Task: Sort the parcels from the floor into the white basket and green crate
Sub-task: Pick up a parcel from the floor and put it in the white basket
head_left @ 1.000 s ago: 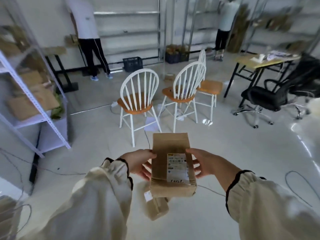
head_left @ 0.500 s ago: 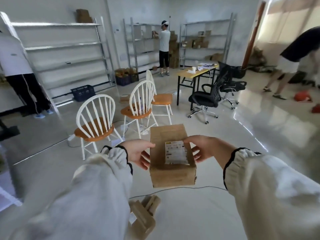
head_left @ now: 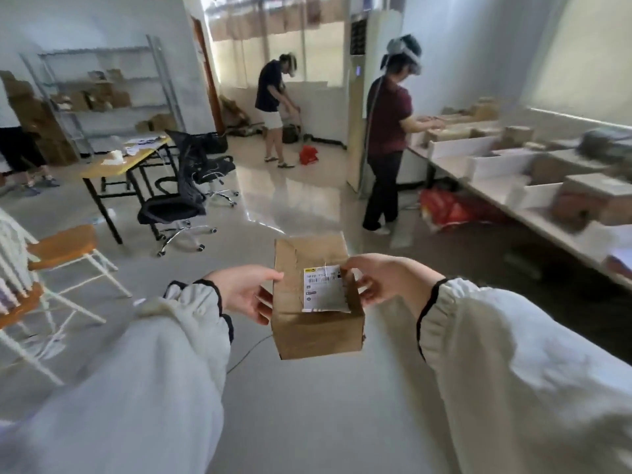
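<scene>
Parcel point(head_left: 314, 299): brown cardboard box, held in the air above the floor point(head_left: 307, 422) at frame centre and not touching it. White label point(head_left: 323, 289) on the top face, toward the 3 o'clock edge; print too blurred to read. Left hand point(head_left: 244, 290) at the parcel's 9 o'clock: thumb lies on the top edge, fingers curl against the left side, grasping the parcel. Right hand point(head_left: 379, 282) at the parcel's 3 o'clock: thumb on the top face touching the label's upper corner, fingers wrapped on the right side, also grasping the parcel. Both arms wear pale sleeves point(head_left: 154, 388) with dark cuffs. Thin cable point(head_left: 248, 352) on the floor at the parcel's 7 o'clock. At 9 o'clock of frame, a white chair point(head_left: 61, 244) with a wooden seat. At 10 o'clock, a black office chair point(head_left: 174, 206) just beside a yellow-topped table point(head_left: 126, 162); behind them a metal shelf point(head_left: 102, 97) with cardboard boxes. At 12 o'clock, a person in a dark top point(head_left: 270, 97), bent forward. At 1 o'clock, a person in a maroon shirt point(head_left: 388, 131) wearing a headset, hands on a long white bench point(head_left: 540, 222) that runs along the 2 to 3 o'clock wall with white trays and brown boxes on it. Red bag point(head_left: 444, 208) on the floor under the bench.
</scene>
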{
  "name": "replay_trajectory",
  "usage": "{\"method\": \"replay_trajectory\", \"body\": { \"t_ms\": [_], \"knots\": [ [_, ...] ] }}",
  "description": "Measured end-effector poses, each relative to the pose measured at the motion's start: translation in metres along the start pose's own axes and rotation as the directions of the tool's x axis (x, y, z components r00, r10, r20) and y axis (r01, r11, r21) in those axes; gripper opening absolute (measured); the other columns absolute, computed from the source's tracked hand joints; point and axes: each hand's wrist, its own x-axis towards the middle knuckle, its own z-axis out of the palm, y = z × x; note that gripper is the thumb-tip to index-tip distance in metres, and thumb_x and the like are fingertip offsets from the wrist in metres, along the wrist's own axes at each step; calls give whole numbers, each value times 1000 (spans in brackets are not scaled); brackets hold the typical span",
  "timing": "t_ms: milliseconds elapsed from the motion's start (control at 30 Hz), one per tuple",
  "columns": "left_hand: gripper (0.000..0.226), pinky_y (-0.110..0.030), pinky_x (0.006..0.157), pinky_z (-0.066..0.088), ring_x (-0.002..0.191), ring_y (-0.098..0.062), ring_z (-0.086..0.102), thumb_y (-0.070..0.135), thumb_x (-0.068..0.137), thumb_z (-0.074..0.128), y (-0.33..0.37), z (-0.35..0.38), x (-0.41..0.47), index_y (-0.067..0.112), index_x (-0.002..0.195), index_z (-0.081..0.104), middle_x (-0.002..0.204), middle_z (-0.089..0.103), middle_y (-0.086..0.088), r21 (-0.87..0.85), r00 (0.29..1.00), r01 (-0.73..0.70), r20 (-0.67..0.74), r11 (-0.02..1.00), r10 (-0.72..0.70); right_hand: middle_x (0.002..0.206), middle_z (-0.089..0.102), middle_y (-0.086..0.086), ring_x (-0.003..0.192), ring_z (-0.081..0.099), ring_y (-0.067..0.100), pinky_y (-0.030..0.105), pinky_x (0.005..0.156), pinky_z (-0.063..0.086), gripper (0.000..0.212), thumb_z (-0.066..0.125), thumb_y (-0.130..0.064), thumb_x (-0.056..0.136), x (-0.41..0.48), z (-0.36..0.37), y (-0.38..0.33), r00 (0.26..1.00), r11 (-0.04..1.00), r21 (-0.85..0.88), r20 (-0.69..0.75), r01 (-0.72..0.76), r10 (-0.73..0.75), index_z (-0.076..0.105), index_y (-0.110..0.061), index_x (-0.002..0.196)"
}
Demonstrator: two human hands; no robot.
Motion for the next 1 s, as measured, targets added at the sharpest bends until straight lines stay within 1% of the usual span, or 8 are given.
{"method": "replay_trajectory", "body": {
  "t_ms": [67, 200, 367, 533, 667, 733, 833, 1000],
  "knots": [
    [39, -57, 101, 39, 108, -44, 55, 34, 98, 47, 31, 52, 13, 10, 128, 47, 127, 51, -28, 84, 996, -44, 77, 995, 38, 98, 56, 14, 65, 65, 31, 37, 64, 56, 36, 69, -35, 65, -26, -55, 29, 995, 999, 48, -95, -8, 13, 58, -14, 93],
    [37, -54, 98, 43, 111, -42, 57, 35, 98, 47, 84, 168, 25, 9, 124, 51, 122, 56, -26, 211, 975, -145, 195, 967, 104, 109, 58, 18, 90, 65, 37, 42, 70, 57, 48, 69, -33, 63, -92, -155, 89, 959, 987, 156, -275, -24, 67, 56, -13, 104],
    [26, -42, 73, 52, 87, -32, 61, 29, 97, 49, 135, 326, 25, 11, 114, 55, 102, 61, -16, 248, 923, -259, 347, 933, 164, 107, 63, 18, 91, 67, 34, 40, 67, 57, 33, 65, -30, 76, -191, -260, 174, 888, 954, 301, -437, -6, 144, 55, -16, 104],
    [30, -52, 93, 48, 103, -33, 61, 32, 96, 50, 174, 482, 23, 12, 118, 56, 115, 63, -16, 304, 839, -351, 523, 886, 154, 101, 65, 16, 80, 68, 31, 35, 64, 57, 26, 60, -30, 86, -294, -343, 257, 789, 906, 421, -571, 45, 226, 56, -11, 104],
    [36, -54, 98, 45, 107, -37, 61, 37, 95, 52, 184, 597, 16, 11, 119, 55, 118, 61, -22, 352, 778, -391, 621, 850, 100, 96, 59, 14, 72, 65, 27, 31, 53, 55, 19, 51, -26, 92, -365, -384, 315, 697, 858, 505, -649, 96, 304, 53, -10, 102],
    [35, -54, 98, 45, 108, -38, 60, 38, 95, 52, 183, 646, 11, 11, 117, 55, 120, 60, -22, 384, 748, -410, 661, 828, 64, 95, 59, 11, 78, 62, 26, 32, 58, 54, 14, 48, -25, 94, -392, -396, 343, 654, 833, 539, -675, 120, 342, 54, -13, 97],
    [25, -55, 94, 47, 105, -38, 61, 36, 96, 51, 179, 712, 7, 18, 111, 56, 117, 60, -20, 427, 705, -457, 708, 780, 26, 99, 63, 11, 86, 62, 26, 36, 68, 53, 18, 49, -26, 95, -426, -407, 388, 610, 763, 624, -674, 170, 416, 55, -11, 102],
    [16, -54, 85, 53, 96, -35, 64, 34, 94, 55, 163, 803, 5, 22, 104, 57, 109, 63, -18, 487, 653, -528, 757, 696, -34, 100, 64, 14, 90, 63, 28, 38, 70, 55, 20, 49, -26, 95, -463, -416, 455, 539, 646, 732, -641, 216, 547, 56, -11, 106]
  ]
}}
